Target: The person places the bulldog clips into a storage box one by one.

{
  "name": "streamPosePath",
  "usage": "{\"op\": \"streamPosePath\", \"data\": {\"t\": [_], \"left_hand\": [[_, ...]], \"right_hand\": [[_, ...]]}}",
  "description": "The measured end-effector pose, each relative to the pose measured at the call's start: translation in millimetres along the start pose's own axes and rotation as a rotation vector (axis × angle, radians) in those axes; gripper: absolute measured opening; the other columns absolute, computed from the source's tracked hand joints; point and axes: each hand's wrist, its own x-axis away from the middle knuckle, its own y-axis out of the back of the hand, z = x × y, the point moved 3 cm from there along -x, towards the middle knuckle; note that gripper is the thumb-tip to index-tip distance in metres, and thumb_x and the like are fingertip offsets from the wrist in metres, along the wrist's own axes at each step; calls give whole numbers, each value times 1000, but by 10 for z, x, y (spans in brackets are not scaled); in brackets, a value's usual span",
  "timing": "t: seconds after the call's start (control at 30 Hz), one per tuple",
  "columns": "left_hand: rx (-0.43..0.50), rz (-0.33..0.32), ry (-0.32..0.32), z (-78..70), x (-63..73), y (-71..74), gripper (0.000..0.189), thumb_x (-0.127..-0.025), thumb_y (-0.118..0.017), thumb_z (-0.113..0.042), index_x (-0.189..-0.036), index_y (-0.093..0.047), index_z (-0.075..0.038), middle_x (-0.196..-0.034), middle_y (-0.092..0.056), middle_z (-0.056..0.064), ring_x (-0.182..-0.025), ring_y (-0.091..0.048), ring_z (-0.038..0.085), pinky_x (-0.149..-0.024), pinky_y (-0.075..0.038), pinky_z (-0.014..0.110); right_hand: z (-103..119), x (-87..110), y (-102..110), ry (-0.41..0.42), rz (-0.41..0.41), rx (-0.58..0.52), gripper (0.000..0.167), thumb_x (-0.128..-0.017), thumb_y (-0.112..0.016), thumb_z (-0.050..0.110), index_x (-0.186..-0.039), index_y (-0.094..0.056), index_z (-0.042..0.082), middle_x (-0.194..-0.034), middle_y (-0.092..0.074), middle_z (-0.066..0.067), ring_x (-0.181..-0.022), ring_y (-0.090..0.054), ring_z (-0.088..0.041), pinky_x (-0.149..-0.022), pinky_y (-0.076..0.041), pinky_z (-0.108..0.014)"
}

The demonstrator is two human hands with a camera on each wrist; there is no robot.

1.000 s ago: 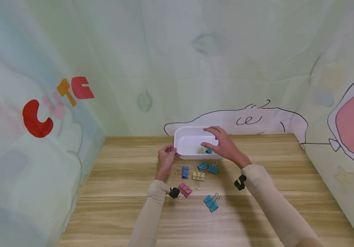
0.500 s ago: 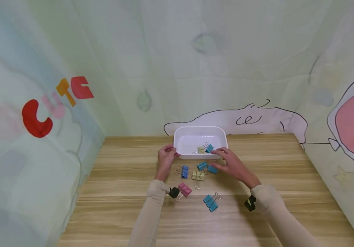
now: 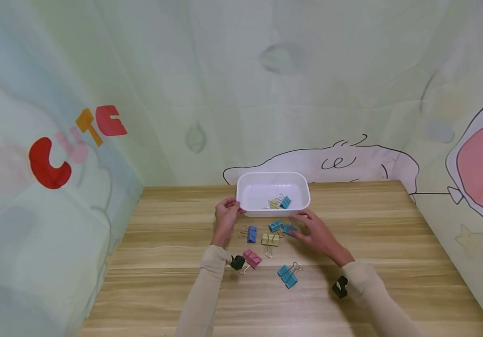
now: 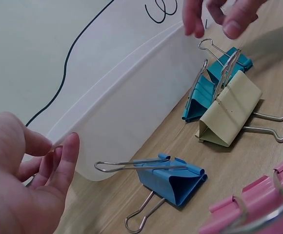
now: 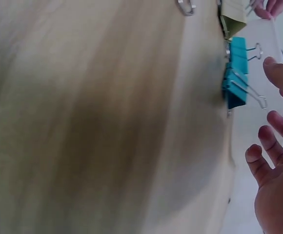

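Observation:
My left hand [image 3: 226, 217] pinches the left end of the white plastic box [image 3: 249, 213] at its rim, thumb on one side and fingers on the other in the left wrist view. Just in front of the box, my right hand [image 3: 319, 236] hovers by a teal binder clip [image 3: 289, 230], its thumb and fingers spread apart with nothing between them. A second teal binder clip [image 4: 199, 100] stands right beside that one, next to a pale yellow binder clip [image 4: 232, 109]. Inside the box lie a teal binder clip [image 3: 285, 202] and a yellow binder clip [image 3: 273, 204].
Near the left hand is a blue binder clip [image 3: 251, 234], with a pink binder clip [image 3: 251, 258] closer to the left wrist. Another teal binder clip [image 3: 287, 276] lies nearer the front of the wooden table [image 3: 152, 281]. A printed curtain [image 3: 182, 93] hangs behind the box.
My right hand has drawn back from inside the box to the teal clip in front of it, uncovering the teal and yellow clips inside. My left hand stays at the rim.

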Motion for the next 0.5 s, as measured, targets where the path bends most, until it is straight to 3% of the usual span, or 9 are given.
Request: {"op": "streamPosePath", "data": {"t": [0.1, 0.27, 0.4, 0.5], "left_hand": [[0, -2, 4, -2, 4, 4, 32, -101, -57, 6, -131, -55, 19, -122, -56, 36, -91, -68, 33, -75, -65, 26], [-1, -5, 0, 7, -3, 5, 30, -101, -58, 6, -128, -56, 19, -113, -59, 29, -75, -65, 18, -75, -66, 29], [-3, -10, -1, 10, -4, 8, 30, -100, -58, 6, -127, -57, 19, -104, -59, 20, -72, -65, 17, -75, -66, 31], [1, -11, -2, 11, -5, 11, 30, -100, -58, 7, -127, -57, 19, -106, -59, 23, -72, -65, 17, -75, -66, 30]], "right_hand": [[-37, 34, -49, -41, 51, -6, 48, -88, -85, 18, -130, -69, 3, -128, -64, -15, -117, -61, -34, -100, -56, -55], [-81, 95, -111, -100, 119, 0, 47, -92, -81, 18, -136, -68, 8, -135, -63, -17, -123, -58, -38, -104, -53, -59], [-104, 113, -151, -94, 133, 40, 45, -93, -80, 17, -136, -68, 10, -134, -64, -16, -121, -59, -36, -102, -55, -56], [-106, 107, -167, -76, 132, 71, 44, -93, -80, 16, -136, -68, 10, -129, -67, -13, -114, -61, -32, -97, -57, -51]]}}
